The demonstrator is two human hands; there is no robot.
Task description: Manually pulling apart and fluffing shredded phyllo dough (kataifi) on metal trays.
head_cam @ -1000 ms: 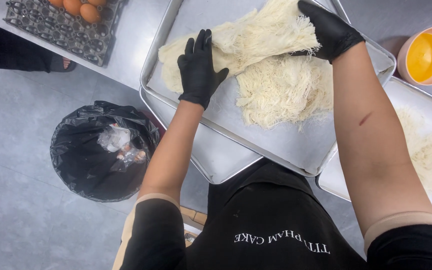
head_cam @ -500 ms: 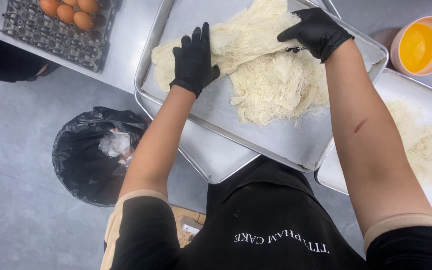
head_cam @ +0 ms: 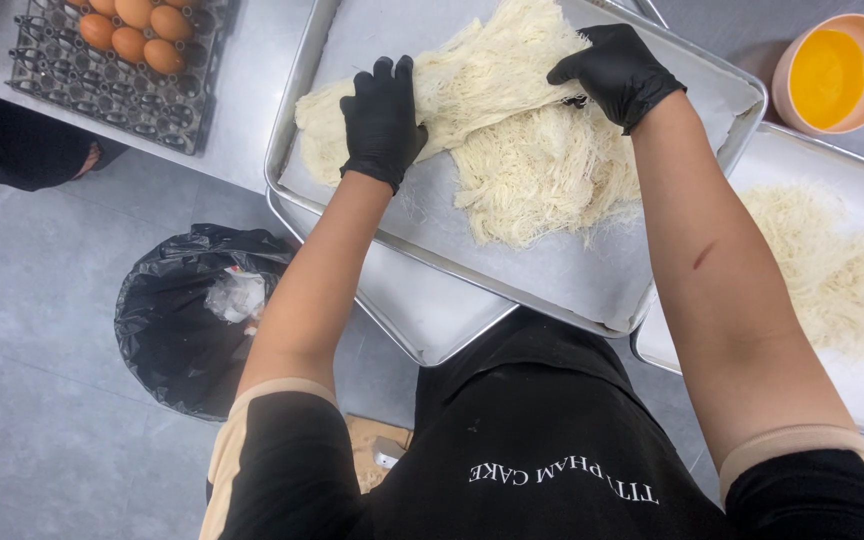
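Both black-gloved hands have lowered: left hand (head_cam: pixel 382 118) presses flat, fingers apart, right hand (head_cam: pixel 616 72) pinches pale shredded pastry strands (head_cam: pixel 512 130); beyond its grip, strands could tear under uneven pulling.

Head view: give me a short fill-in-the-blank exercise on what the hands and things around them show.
Both hands wear ___ gloves.
The left hand and right hand handle pale shredded dough on a metal ___.
The egg tray holds ___ eggs.
The bowl holds ___ liquid.

Missing: black; tray; brown; yellow
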